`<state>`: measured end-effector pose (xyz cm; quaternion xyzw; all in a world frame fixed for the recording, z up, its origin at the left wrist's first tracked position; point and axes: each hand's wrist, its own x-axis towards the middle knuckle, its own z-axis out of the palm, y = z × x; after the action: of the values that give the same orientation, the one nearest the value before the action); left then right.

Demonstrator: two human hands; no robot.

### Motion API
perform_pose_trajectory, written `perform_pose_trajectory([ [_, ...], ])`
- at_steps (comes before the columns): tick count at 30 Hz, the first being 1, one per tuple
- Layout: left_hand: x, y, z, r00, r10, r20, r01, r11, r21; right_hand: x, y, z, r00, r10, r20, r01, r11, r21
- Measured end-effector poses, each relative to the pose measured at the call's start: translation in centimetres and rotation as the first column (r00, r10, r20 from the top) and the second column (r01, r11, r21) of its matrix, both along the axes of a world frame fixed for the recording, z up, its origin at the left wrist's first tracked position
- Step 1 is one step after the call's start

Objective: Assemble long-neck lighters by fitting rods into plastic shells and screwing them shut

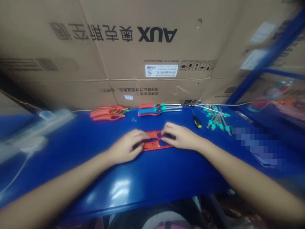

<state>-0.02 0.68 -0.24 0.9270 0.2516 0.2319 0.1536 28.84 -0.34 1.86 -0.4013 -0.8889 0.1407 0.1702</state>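
Two red plastic lighter shell halves [154, 145] lie side by side on the blue table, their hollow insides and oval openings showing. My left hand [130, 146] curls over their left ends, fingers on the far half and thumb at the near one. At the right ends, my right hand [179, 136] has bent fingers on the far half and the thumb on the near half. Whatever small part may be under the fingertips is hidden. Behind the hands lie finished-looking long-necked lighters [157, 109] in red and blue, with metal tubes.
Several red handle shells [109, 113] lie at the back left, with tiny metal bits [134, 120] nearby. A screwdriver [197, 121] and a heap of metal tubes with teal pieces [218, 119] sit back right. A power strip [35, 133] is left; cardboard [107, 70] stands behind.
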Motion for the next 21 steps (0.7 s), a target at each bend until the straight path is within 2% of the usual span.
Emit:
perform_pose_trajectory([
  [3, 0.0, -0.1, 0.1, 1.000, 0.019, 0.006, -0.019, 1.000, 0.011, 1.4, 0.6, 0.9, 0.999, -0.048, 0.018, 0.047, 0.997, 0.055],
  [5, 0.1, -0.2, 0.2, 1.000, 0.017, -0.005, -0.017, 0.999, 0.030, 3.2, 1.6, 1.6, 0.984, -0.177, 0.037, 0.170, 0.977, 0.132],
  [7, 0.2, -0.3, 0.2, 1.000, -0.002, -0.025, 0.004, 0.997, 0.072, 5.7, 2.9, 2.0, 0.937, -0.346, 0.041, 0.330, 0.919, 0.214],
  [8, 0.2, -0.3, 0.3, 0.999, -0.015, -0.035, 0.019, 0.995, 0.099, 7.1, 3.6, 2.1, 0.899, -0.436, 0.051, 0.413, 0.879, 0.238],
  [9, 0.1, -0.3, 0.3, 0.999, -0.029, -0.046, 0.034, 0.992, 0.125, 8.6, 4.2, 2.0, 0.831, -0.551, 0.077, 0.518, 0.816, 0.254],
  [10, 0.1, -0.3, 0.3, 0.998, -0.037, -0.056, 0.044, 0.989, 0.144, 10.1, 4.8, 1.9, 0.723, -0.683, 0.105, 0.643, 0.721, 0.259],
  [11, 0.1, -0.3, 0.2, 0.997, -0.042, -0.068, 0.052, 0.986, 0.157, 11.5, 5.4, 1.7, 0.642, -0.759, 0.109, 0.719, 0.645, 0.258],
  [13, 0.0, -0.3, 0.2, 0.995, -0.047, -0.093, 0.062, 0.984, 0.166, 14.1, 6.1, 1.0, 0.512, -0.852, 0.113, 0.817, 0.523, 0.243],
  [15, -0.1, -0.3, 0.2, 0.992, -0.054, -0.111, 0.072, 0.983, 0.170, 16.1, 6.6, 0.3, 0.408, -0.905, 0.121, 0.877, 0.425, 0.222],
  [18, 0.0, -0.3, 0.3, 0.993, -0.062, -0.103, 0.081, 0.978, 0.190, 17.7, 6.9, -0.8, 0.309, -0.944, 0.116, 0.923, 0.327, 0.204],
  [21, 0.3, -0.4, 0.3, 0.995, -0.071, -0.071, 0.085, 0.973, 0.213, 18.2, 7.1, -1.4, 0.274, -0.958, 0.086, 0.937, 0.286, 0.200],
])
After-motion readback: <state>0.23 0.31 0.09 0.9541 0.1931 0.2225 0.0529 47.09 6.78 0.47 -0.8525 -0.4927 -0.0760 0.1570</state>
